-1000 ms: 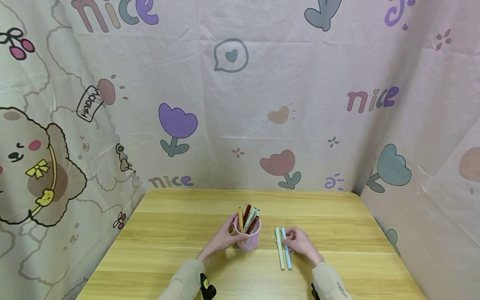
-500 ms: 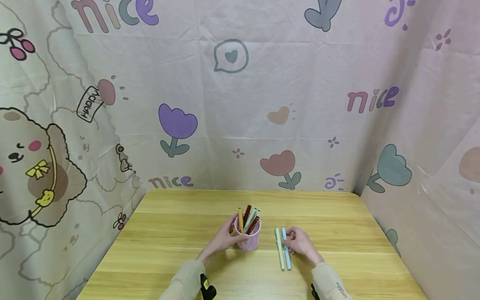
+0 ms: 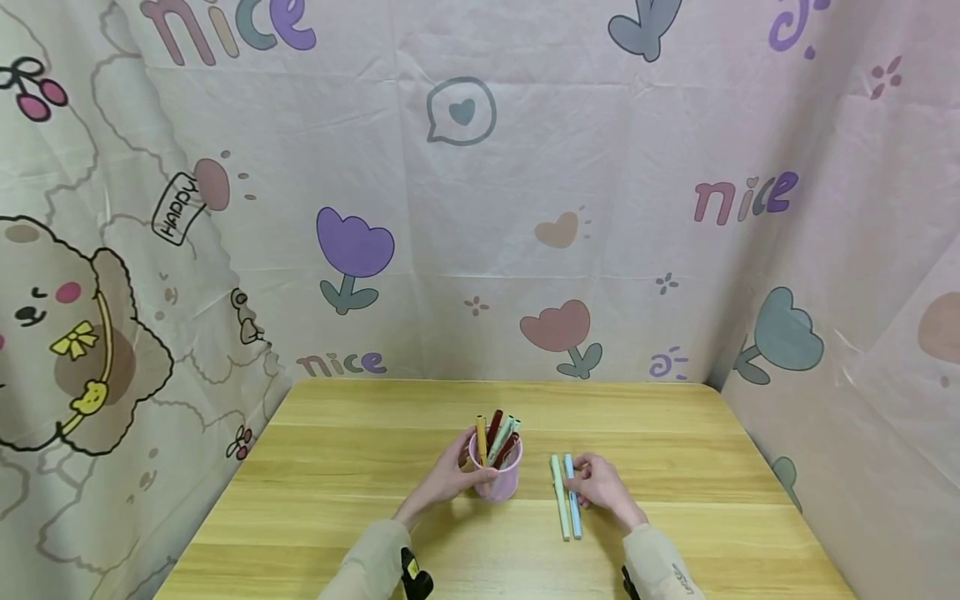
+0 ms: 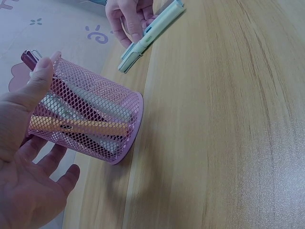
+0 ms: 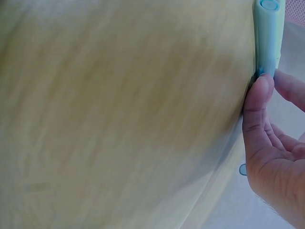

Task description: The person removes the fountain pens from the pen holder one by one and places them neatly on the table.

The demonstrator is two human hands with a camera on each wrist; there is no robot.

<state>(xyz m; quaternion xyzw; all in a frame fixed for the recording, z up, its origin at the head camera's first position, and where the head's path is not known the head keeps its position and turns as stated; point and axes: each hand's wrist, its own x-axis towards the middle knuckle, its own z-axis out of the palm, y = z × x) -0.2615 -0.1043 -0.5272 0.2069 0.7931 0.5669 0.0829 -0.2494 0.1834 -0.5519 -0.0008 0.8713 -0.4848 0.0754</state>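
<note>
My left hand [image 3: 448,478] grips a pink mesh pen holder [image 4: 93,112] near its rim, thumb on one side and fingers on the other. Inside it stand several pens, among them an orange pen [image 3: 481,435], dark red ones and pale green ones. To the right, a pale green pen [image 3: 560,500] and a light blue pen [image 3: 574,510] lie side by side on the table. My right hand [image 3: 602,485] pinches the blue pen at about mid-length, with the thumb against it in the right wrist view. The green pen partly hides the blue one in the left wrist view.
The wooden table [image 3: 337,433] stretches around both hands. Behind it and at both sides hangs a printed curtain [image 3: 480,250] that meets the table's back edge.
The blue pen has turned very slightly, its near end moving left, and now lies closer to parallel with the green pen. Both hands stay in almost the same place.
</note>
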